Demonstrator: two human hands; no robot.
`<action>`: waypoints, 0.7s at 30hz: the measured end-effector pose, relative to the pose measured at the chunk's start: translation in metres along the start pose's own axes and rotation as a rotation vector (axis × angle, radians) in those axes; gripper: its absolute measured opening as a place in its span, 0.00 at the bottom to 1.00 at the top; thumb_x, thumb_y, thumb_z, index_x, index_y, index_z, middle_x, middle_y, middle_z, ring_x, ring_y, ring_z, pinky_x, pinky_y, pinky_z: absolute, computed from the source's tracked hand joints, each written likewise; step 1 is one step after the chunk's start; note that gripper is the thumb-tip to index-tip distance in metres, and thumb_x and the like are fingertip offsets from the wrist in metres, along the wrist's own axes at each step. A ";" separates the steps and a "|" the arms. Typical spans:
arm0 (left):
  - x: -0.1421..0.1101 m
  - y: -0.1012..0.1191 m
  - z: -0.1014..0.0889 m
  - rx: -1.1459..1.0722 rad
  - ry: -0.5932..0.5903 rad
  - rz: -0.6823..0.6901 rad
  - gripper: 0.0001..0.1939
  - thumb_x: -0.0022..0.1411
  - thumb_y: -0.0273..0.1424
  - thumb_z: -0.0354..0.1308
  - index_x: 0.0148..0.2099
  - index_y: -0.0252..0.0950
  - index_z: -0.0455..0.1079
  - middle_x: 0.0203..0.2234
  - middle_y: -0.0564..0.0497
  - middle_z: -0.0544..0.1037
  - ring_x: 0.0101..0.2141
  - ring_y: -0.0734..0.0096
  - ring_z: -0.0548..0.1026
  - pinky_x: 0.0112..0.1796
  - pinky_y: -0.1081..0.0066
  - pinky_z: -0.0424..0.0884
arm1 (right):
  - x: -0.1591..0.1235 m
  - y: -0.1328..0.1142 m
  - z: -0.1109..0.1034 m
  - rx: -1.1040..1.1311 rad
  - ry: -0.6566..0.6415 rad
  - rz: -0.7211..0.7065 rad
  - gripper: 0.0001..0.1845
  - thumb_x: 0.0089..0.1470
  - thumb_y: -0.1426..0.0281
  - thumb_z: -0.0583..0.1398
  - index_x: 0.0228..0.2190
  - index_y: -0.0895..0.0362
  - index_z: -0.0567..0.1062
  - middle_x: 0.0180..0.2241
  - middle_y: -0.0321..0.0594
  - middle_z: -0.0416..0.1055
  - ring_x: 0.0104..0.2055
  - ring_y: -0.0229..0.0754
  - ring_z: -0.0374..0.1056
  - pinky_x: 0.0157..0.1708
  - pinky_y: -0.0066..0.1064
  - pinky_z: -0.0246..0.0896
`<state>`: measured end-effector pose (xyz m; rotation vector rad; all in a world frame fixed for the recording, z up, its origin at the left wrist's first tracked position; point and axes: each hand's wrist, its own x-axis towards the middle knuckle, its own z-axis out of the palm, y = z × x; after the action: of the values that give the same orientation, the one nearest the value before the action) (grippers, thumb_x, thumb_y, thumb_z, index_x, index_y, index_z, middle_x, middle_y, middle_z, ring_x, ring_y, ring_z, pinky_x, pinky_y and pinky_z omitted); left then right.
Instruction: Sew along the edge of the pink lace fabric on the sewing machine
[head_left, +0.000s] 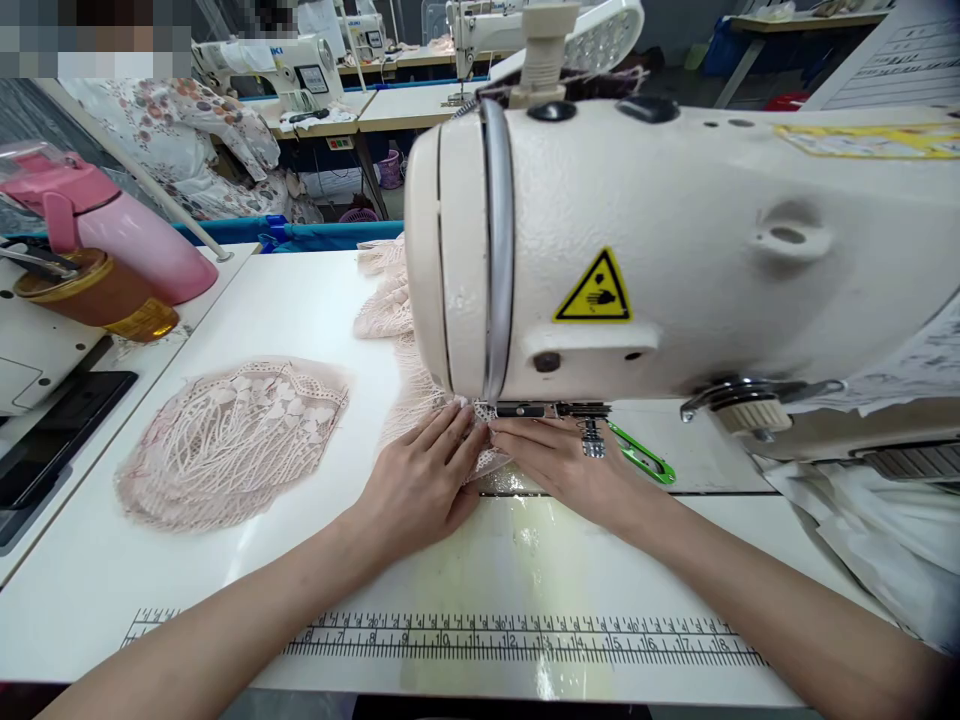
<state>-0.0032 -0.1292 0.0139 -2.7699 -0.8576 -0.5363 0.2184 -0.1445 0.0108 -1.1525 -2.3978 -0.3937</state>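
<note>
My left hand (424,478) lies flat with fingers stretched out on a pale pink lace piece (405,385) under the head of a cream sewing machine (675,250). My right hand (566,460) lies beside it, fingers extended and pressing the same lace right by the presser foot (592,437). The fingertips of both hands meet just in front of the needle area. The lace trails away behind the machine head to the far side of the white table (315,300).
A stack of pink lace pieces (232,440) lies left of my hands. Green snips (641,457) rest right of the presser foot. A pink bottle (127,235) and amber jar (97,290) stand far left. A printed ruler (517,638) runs along the front edge. Another person sits beyond.
</note>
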 end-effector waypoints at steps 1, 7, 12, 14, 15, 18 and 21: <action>0.000 0.000 0.000 0.008 0.004 0.000 0.23 0.63 0.30 0.49 0.57 0.24 0.68 0.52 0.36 0.74 0.53 0.50 0.73 0.50 0.55 0.75 | 0.000 0.002 0.001 0.038 -0.008 -0.006 0.14 0.60 0.75 0.55 0.43 0.49 0.76 0.45 0.32 0.77 0.37 0.42 0.71 0.40 0.39 0.62; 0.002 0.002 0.000 0.014 0.000 -0.007 0.22 0.64 0.31 0.50 0.57 0.25 0.68 0.52 0.35 0.74 0.54 0.49 0.72 0.50 0.54 0.74 | 0.001 0.012 0.004 0.111 -0.025 -0.042 0.15 0.59 0.76 0.54 0.45 0.51 0.74 0.43 0.36 0.78 0.36 0.41 0.71 0.41 0.37 0.62; 0.002 0.001 0.002 -0.016 -0.003 -0.017 0.23 0.64 0.31 0.51 0.59 0.26 0.66 0.53 0.35 0.74 0.56 0.49 0.71 0.52 0.54 0.73 | -0.003 0.012 0.012 0.213 0.038 0.087 0.12 0.62 0.69 0.55 0.44 0.48 0.76 0.40 0.35 0.77 0.38 0.41 0.71 0.41 0.35 0.65; 0.001 0.001 0.003 -0.024 -0.008 -0.022 0.24 0.64 0.31 0.52 0.60 0.27 0.65 0.53 0.36 0.73 0.56 0.49 0.70 0.53 0.53 0.72 | -0.004 0.011 0.016 0.247 0.071 0.141 0.12 0.63 0.67 0.54 0.43 0.46 0.77 0.40 0.35 0.77 0.40 0.42 0.72 0.41 0.35 0.65; 0.001 0.001 0.004 -0.025 -0.010 -0.023 0.24 0.64 0.31 0.52 0.60 0.27 0.65 0.53 0.36 0.73 0.57 0.49 0.69 0.53 0.53 0.72 | -0.004 0.010 0.018 0.255 0.081 0.154 0.13 0.63 0.66 0.54 0.43 0.46 0.77 0.40 0.35 0.77 0.40 0.43 0.72 0.42 0.36 0.66; 0.001 0.000 0.004 -0.033 0.007 -0.016 0.22 0.64 0.30 0.52 0.59 0.27 0.66 0.54 0.36 0.73 0.57 0.50 0.69 0.54 0.52 0.71 | -0.006 0.011 0.021 0.229 0.092 0.155 0.13 0.63 0.66 0.54 0.44 0.46 0.77 0.39 0.35 0.77 0.39 0.43 0.71 0.42 0.36 0.65; 0.002 0.000 0.002 -0.078 0.045 0.062 0.17 0.66 0.24 0.50 0.56 0.28 0.68 0.54 0.40 0.74 0.57 0.56 0.70 0.57 0.53 0.69 | -0.009 0.012 0.022 0.157 0.042 0.082 0.14 0.61 0.72 0.56 0.46 0.48 0.75 0.41 0.36 0.77 0.34 0.42 0.70 0.40 0.37 0.64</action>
<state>-0.0013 -0.1275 0.0129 -2.8322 -0.7535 -0.6305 0.2271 -0.1339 -0.0120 -1.1549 -2.2916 -0.1970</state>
